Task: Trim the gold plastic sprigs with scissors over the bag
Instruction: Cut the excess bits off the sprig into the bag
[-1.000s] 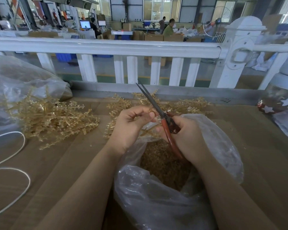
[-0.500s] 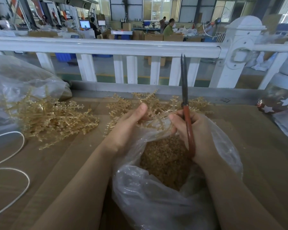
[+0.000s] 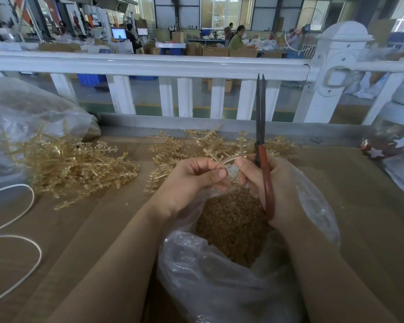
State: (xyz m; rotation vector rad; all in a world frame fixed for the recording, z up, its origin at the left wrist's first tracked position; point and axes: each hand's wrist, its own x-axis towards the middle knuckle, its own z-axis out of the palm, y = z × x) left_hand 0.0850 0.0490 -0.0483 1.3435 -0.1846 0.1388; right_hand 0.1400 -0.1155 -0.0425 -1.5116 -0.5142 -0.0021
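A: Left hand [image 3: 191,180] fingers [image 3: 216,173] pinching a gold sprig [image 3: 222,157] just above the bag [image 3: 313,206]; right hand [image 3: 275,190] curled round near-shut scissors [image 3: 261,145], also touching the sprig.

B: Could snip astray, trimmings missing the bag mouth, landing on table [image 3: 103,229]. Blade tips pointing away. No readable writing anywhere.

two bare forearms and hands [image 3: 238,183]; no sleeves, gloves or jewellery in view.

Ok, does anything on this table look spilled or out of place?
Nothing serious. A few small gold bits lie loose on the table beside the left pile of sprigs, outside the bag. Otherwise nothing stands out.
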